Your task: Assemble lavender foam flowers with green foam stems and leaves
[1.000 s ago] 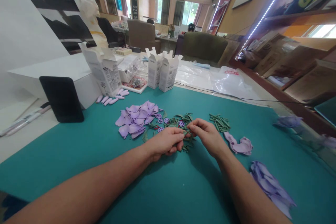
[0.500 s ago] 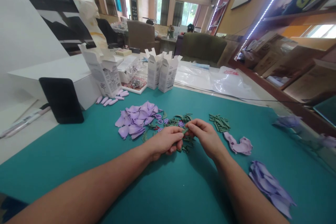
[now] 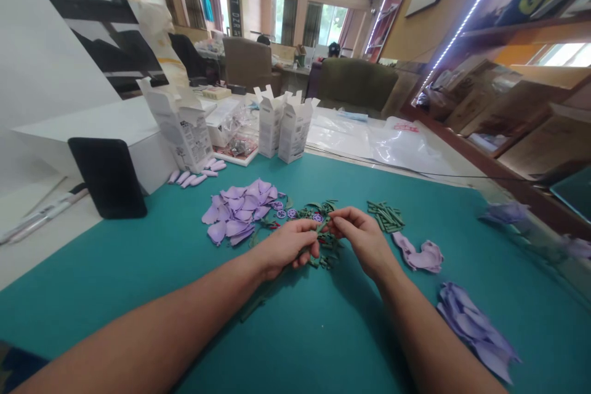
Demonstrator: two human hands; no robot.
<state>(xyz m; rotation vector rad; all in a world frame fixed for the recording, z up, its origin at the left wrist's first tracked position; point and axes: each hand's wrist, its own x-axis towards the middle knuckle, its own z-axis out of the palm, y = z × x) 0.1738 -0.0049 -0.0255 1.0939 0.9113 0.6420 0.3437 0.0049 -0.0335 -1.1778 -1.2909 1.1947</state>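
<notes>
A long thin green plastic stem (image 3: 252, 309) runs from below my left forearm up through my left hand (image 3: 295, 242). My left fingers are closed around it, and its upper end sticks out past the thumb. My right hand (image 3: 354, 231) pinches at that upper end with thumb and forefinger; whether a small separate part is also in the pinch is hidden. Below and behind both hands lies a pile of small green pieces (image 3: 327, 258). Purple wheel-shaped pieces (image 3: 292, 213) lie around it, and a heap of lilac petals (image 3: 242, 206) is to the left.
Short green rods (image 3: 386, 217) lie right of my hands, near pale pink petal parts (image 3: 422, 257) and stacked purple petals (image 3: 478, 329). A black tablet-like object (image 3: 108, 178), white cartons (image 3: 295, 129) and pale lilac tapered pieces (image 3: 196, 177) line the green mat's (image 3: 295, 345) far left side.
The stem has tilted, and its long lower part now shows below my left forearm. Both hands have shifted only slightly, with the fingertips still close together.
</notes>
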